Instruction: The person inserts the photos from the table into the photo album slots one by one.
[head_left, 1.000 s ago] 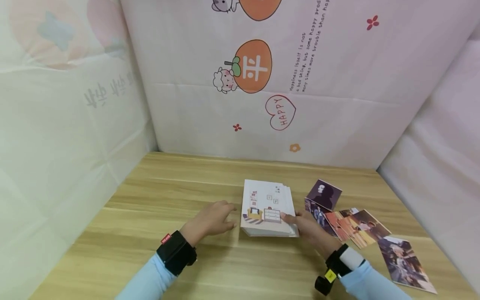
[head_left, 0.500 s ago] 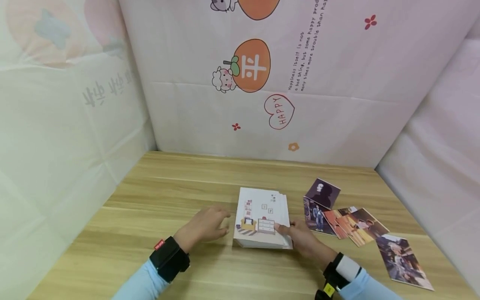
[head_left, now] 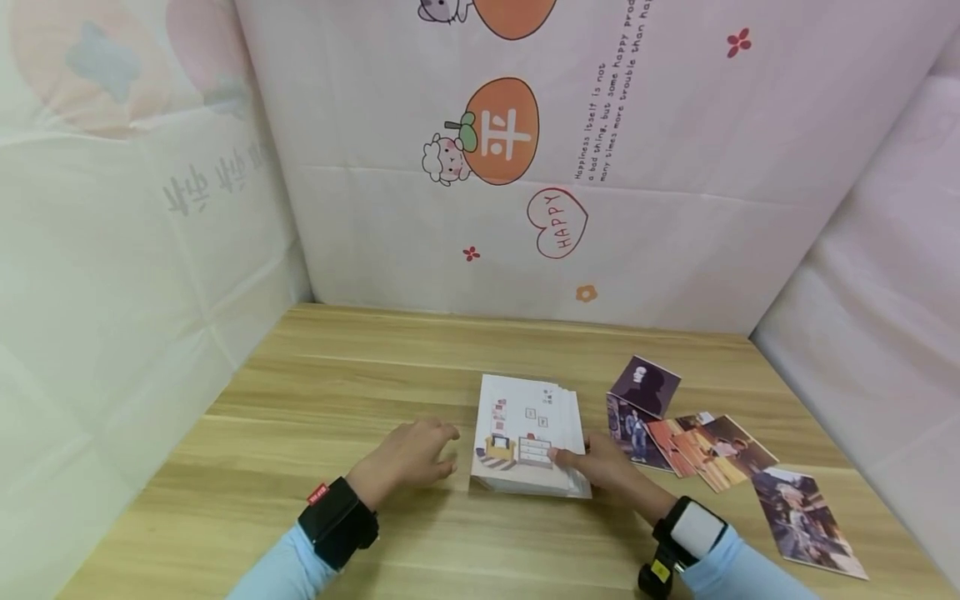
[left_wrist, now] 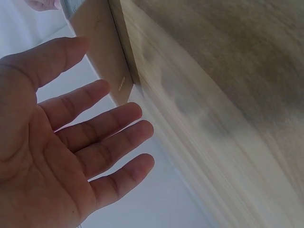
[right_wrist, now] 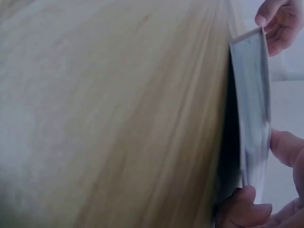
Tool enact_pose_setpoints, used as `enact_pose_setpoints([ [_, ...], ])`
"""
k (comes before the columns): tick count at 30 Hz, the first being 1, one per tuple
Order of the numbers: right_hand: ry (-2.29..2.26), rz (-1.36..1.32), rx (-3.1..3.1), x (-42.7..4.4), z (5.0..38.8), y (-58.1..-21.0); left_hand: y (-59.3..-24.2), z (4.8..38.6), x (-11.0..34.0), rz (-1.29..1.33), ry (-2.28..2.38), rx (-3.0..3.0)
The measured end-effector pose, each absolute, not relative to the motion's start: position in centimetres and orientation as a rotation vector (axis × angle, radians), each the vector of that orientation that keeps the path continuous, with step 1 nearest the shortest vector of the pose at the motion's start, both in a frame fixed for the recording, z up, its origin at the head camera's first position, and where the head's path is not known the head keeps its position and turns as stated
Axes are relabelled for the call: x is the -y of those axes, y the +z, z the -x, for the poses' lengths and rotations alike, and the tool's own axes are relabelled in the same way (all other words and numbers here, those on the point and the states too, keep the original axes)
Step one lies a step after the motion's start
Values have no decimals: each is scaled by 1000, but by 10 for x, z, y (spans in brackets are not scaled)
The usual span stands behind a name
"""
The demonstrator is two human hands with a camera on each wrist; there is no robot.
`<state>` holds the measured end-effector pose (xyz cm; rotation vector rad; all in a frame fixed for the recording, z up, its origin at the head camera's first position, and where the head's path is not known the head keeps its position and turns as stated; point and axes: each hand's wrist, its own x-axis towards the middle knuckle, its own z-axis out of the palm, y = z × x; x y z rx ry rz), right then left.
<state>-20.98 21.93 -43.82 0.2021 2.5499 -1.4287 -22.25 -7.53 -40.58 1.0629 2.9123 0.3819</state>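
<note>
Head view: my right hand pinches the white album by its right edge, thumb on the cover; my left hand hangs just beside it, apart. Loose photos lie rightward on the surface.

Left wrist view: fingers spread, holding nothing; likely best used to steady the free edge.

Right wrist view: thumb above, fingertips below; an even pinch should keep it level.
</note>
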Motion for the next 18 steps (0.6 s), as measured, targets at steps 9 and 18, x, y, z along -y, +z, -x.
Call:
enact_pose_setpoints([
  [9, -1139, -51, -2698, -223, 198, -436, -407, 220, 75, -1070, 371, -2907],
  [18, -784, 22, -2871, -220, 192, -428, -410, 219, 75, -1048, 390, -2887],
])
